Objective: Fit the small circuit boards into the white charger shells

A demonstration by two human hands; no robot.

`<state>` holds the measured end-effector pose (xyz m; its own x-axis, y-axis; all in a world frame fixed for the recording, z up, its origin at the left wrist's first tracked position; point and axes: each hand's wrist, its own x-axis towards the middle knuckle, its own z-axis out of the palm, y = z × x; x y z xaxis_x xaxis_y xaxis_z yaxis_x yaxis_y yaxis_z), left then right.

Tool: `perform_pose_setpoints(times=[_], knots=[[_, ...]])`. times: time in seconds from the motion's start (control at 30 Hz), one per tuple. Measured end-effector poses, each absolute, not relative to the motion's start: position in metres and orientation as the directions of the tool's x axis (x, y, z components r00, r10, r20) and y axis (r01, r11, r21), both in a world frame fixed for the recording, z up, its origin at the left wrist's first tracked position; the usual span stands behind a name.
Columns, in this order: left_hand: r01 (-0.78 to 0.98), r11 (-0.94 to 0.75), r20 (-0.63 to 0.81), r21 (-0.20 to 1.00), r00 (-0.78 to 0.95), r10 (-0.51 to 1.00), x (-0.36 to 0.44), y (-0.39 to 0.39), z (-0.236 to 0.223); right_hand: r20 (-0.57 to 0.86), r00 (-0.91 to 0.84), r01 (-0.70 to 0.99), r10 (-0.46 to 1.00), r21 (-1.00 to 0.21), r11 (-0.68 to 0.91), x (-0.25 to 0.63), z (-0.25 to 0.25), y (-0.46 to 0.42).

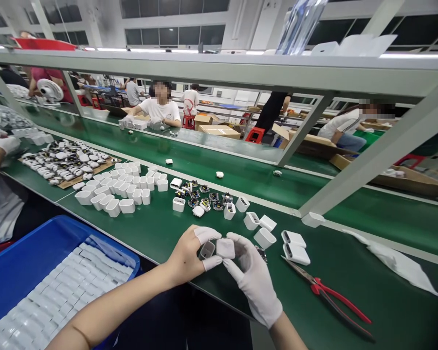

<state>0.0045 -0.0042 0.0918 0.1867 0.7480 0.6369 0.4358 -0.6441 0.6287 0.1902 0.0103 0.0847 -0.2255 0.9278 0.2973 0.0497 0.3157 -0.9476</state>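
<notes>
My left hand (pixel 190 256), with white covers on its thumb and index finger, grips a hollow white plastic housing (pixel 207 251) whose open end faces me. My right hand (pixel 253 274), in a white glove, pinches a rounded white plastic cover (pixel 225 248) between thumb and fingertips. The two parts are side by side, close together; whether they touch I cannot tell. Just beyond my hands stand several white housings (pixel 264 238), some with parts inside. A pile of small circuit boards (pixel 215 200) lies farther back on the green bench (pixel 160 223).
Red-handled pliers (pixel 323 287) lie to the right, near two white housings (pixel 295 253). Many empty housings (pixel 113 208) stand at the left. A blue bin (pixel 54 233) holds wrapped white parts. A co-worker's gloved hand (pixel 3 142) is at far left. A slanted shelf post (pixel 372 131) rises at right.
</notes>
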Motion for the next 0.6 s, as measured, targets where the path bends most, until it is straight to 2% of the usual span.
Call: perform_pose_setpoints(times=[0.1, 0.17, 0.27, 0.4, 0.53, 0.6], knots=[[0.421, -0.630, 0.662, 0.652, 0.087, 0.744, 0.011, -0.011, 0.093, 0.244, -0.277, -0.186, 0.929, -0.963, 0.197, 0.189, 0.084, -0.003], [0.480, -0.614, 0.696, 0.626, 0.008, 0.718, 0.015, -0.017, 0.092, 0.232, -0.281, -0.229, 0.931, -0.959, 0.169, 0.186, 0.082, -0.016], [0.631, -0.616, 0.805, 0.472, -0.023, 0.593, 0.018, -0.024, 0.089, 0.156, -0.288, -0.243, 0.945, -0.966, 0.085, 0.180, 0.081, -0.033], [0.765, -0.595, 0.891, 0.247, 0.061, 0.449, 0.020, -0.024, 0.084, 0.047, -0.280, -0.276, 0.959, -0.961, -0.034, 0.177, 0.083, -0.039], [0.805, -0.583, 0.913, 0.109, 0.151, 0.380, 0.024, -0.025, 0.080, -0.011, -0.297, -0.304, 0.955, -0.947, -0.106, 0.179, 0.083, -0.037], [0.811, -0.580, 0.900, 0.084, 0.188, 0.394, 0.027, -0.026, 0.077, -0.068, -0.256, -0.296, 0.964, -0.944, -0.145, 0.181, 0.080, -0.034]])
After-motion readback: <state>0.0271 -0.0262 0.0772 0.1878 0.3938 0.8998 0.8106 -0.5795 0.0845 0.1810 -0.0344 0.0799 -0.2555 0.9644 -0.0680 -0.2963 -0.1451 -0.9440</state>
